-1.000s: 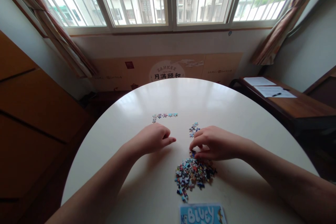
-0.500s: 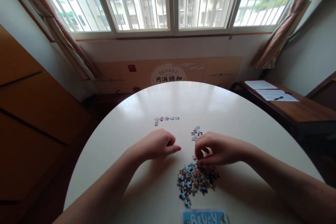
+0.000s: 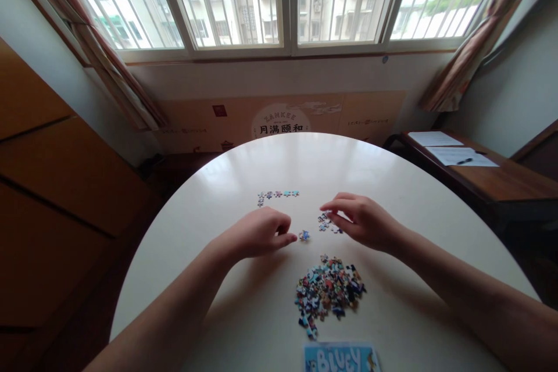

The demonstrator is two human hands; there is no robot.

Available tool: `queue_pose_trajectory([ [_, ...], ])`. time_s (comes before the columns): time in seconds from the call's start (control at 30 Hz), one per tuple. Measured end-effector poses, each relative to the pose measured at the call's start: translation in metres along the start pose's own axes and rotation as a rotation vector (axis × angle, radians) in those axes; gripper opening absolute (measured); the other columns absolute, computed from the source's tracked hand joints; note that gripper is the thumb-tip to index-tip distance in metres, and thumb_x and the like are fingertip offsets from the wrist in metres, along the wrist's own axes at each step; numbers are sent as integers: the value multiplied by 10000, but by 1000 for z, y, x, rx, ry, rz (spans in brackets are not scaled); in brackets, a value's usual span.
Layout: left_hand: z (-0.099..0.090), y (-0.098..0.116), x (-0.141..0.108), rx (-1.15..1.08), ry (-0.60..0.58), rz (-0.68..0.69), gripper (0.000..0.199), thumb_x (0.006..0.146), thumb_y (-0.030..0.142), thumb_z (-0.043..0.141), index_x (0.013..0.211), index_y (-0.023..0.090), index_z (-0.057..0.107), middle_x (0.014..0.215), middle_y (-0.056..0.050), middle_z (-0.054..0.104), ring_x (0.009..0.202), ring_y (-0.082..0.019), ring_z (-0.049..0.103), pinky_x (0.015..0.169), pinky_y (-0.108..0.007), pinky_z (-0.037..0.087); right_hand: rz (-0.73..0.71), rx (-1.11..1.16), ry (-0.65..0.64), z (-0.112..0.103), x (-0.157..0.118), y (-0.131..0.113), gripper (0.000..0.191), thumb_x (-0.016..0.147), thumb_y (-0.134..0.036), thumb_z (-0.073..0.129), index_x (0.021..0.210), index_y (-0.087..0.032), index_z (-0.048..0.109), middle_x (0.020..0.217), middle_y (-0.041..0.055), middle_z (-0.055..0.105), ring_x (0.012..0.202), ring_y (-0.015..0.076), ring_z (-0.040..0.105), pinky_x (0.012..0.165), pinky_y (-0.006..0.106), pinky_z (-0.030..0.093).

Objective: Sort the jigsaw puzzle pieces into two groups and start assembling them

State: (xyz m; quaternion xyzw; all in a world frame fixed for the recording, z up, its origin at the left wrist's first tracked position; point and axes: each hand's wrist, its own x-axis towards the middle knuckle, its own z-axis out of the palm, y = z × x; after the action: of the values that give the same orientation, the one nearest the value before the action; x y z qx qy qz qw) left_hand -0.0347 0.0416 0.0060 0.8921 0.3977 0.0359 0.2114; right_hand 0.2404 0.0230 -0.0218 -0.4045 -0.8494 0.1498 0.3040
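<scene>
My left hand (image 3: 264, 233) rests over the table with its fingers curled in and its thumb pointing right; nothing shows in it. Just off the thumb's tip lies a blue and white jigsaw piece (image 3: 304, 236). My right hand (image 3: 366, 222) is open, palm down, finger and thumb apart over a small group of jigsaw pieces (image 3: 324, 224), partly covering it. Closer to me spreads a heaped pile of mixed jigsaw pieces (image 3: 329, 290). Beyond my left hand, several pieces form an L-shaped row (image 3: 278, 194).
A blue box or card marked "BLUEY" (image 3: 342, 357) lies at the near edge of view. All this is on a round white table (image 3: 183, 232). At the right, a wooden side table (image 3: 492, 186) holds papers (image 3: 462, 157) and a pen. A barred window and curtains are ahead.
My right hand has moved from the pile up to the small group, its fingers parting. A jigsaw piece now shows beside my left thumb. My left hand has shifted slightly upward in view.
</scene>
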Motion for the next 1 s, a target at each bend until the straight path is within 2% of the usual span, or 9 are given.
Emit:
queue_pose_trajectory([
  [0.07, 3, 4, 1, 11, 60, 36, 186, 875, 403, 655, 885, 223, 698, 729, -4, 631, 624, -138, 509, 592, -283, 351, 27, -15, 90, -6, 1, 6, 222, 946, -218, 566, 1050, -190, 761, 968, 68, 735, 753, 150, 648, 697, 304, 517],
  [0.17, 10, 9, 4, 50, 128, 63, 199, 858, 329, 685, 1034, 255, 739, 794, -8, 673, 677, -150, 556, 654, -285, 396, 33, -38, 177, -11, 2, 13, 215, 935, -202, 563, 1017, -188, 761, 932, 55, 741, 728, 146, 638, 682, 301, 516],
  [0.37, 17, 8, 9, 63, 119, 36, 217, 864, 240, 653, 1013, 309, 796, 927, -9, 741, 744, -160, 628, 709, -292, 463, 21, -51, 180, -6, 1, 13, 216, 921, -192, 564, 1009, -206, 761, 917, 42, 750, 713, 145, 645, 675, 296, 516],
  [0.6, 0, -16, 1, 204, 195, -207, 273, 852, 160, 617, 974, 307, 813, 1014, -11, 763, 883, -207, 688, 768, -311, 506, 5, -49, 160, -6, 1, 13, 222, 907, -180, 558, 992, -208, 761, 891, 39, 749, 682, 141, 634, 668, 295, 509],
  [0.83, -1, -40, 3, 215, 306, -298, 209, 865, 222, 625, 939, 299, 804, 999, -5, 745, 885, -205, 686, 762, -302, 499, -32, -32, 107, -6, 0, 10, 225, 900, -169, 555, 976, -210, 762, 886, 38, 747, 665, 130, 625, 625, 274, 493],
  [1.0, -8, -47, 0, 240, 372, -349, 184, 895, 292, 639, 985, 269, 798, 937, -26, 713, 771, -185, 656, 696, -297, 474, -39, -26, 108, -6, 0, 12, 220, 904, -171, 559, 985, -211, 759, 887, 35, 748, 684, 132, 630, 637, 275, 498],
])
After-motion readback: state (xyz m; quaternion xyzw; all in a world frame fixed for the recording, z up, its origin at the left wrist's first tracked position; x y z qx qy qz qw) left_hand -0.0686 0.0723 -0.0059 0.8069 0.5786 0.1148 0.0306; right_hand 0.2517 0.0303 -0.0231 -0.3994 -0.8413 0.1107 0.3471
